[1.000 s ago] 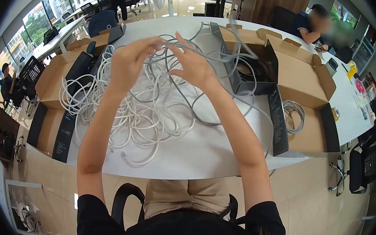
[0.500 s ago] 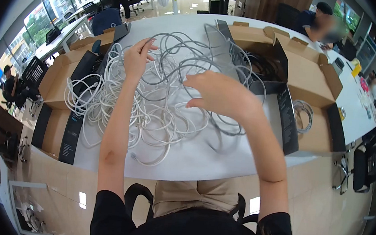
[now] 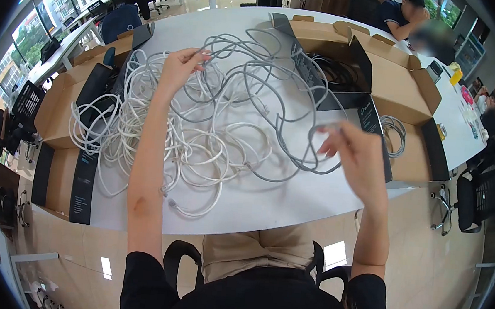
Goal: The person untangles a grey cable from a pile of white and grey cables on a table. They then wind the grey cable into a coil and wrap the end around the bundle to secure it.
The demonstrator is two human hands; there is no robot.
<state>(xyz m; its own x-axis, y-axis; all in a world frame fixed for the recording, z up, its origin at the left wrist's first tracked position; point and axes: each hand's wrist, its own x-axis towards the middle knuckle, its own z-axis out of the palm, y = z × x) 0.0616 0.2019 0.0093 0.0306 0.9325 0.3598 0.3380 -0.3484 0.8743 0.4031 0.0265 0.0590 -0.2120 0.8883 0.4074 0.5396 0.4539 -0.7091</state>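
Note:
A tangle of grey network cable (image 3: pixel 280 117) lies in loose loops over the middle of the table. My left hand (image 3: pixel 179 71) pinches a strand of it at the upper left of these loops. To the right, my right hand (image 3: pixel 354 158) is a little blurred, its fingers curled on a grey strand at the loops' right edge. Under and left of the grey loops spreads a large heap of white network cable (image 3: pixel 144 122). A clear-ended plug (image 3: pixel 172 203) lies near the table's front edge.
An open box (image 3: pixel 83 184) stands left, with white cable over its edge. On the right, an open box (image 3: pixel 379 157) holds black cables (image 3: pixel 336 73) and a grey coil (image 3: pixel 393 136). A person (image 3: pixel 401 21) sits at the table's far right.
My right hand has moved right and down, and the grey loops have spread rightward. My left hand keeps its pinch on the grey cable. The view has shifted slightly.

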